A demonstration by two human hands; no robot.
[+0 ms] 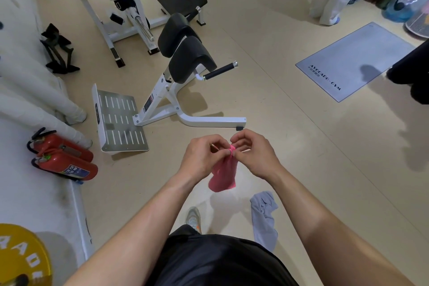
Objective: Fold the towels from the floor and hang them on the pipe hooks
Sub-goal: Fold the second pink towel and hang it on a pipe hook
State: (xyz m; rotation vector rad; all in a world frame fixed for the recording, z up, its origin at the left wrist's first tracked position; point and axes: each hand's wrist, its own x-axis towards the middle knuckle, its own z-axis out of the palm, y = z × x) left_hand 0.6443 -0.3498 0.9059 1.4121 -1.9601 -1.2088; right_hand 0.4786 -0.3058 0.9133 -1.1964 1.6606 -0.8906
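Both bare forearms reach forward from the near edge, wrists bent inward so the hands meet at mid-frame. The left hand [200, 158] and the right hand [254, 153] each pinch the top edge of a pink towel [224, 175] between thumb and curled fingertips, the two grips almost touching — the cloth bunched at that point and hanging loose below, well off the floor [301, 146].

A second towel, pale grey-blue [264, 218], lies crumpled on the floor just right of the person's shoe [193, 217] and below the right forearm.

Open beige floor runs right and far of the hands, bare up to a grey gym mat [355, 60] at the far right. To the left the room is tighter: a white-framed back-extension bench [183, 72] with black pads stands just beyond the hands, its slotted footplate at the near left, and two red fire extinguishers [65, 160] lie beside white pipes [34, 100] at the left wall. A yellow weight plate [21, 255] fills the near-left corner.

The pink towel looks soft and creased, its lower edge rounded.
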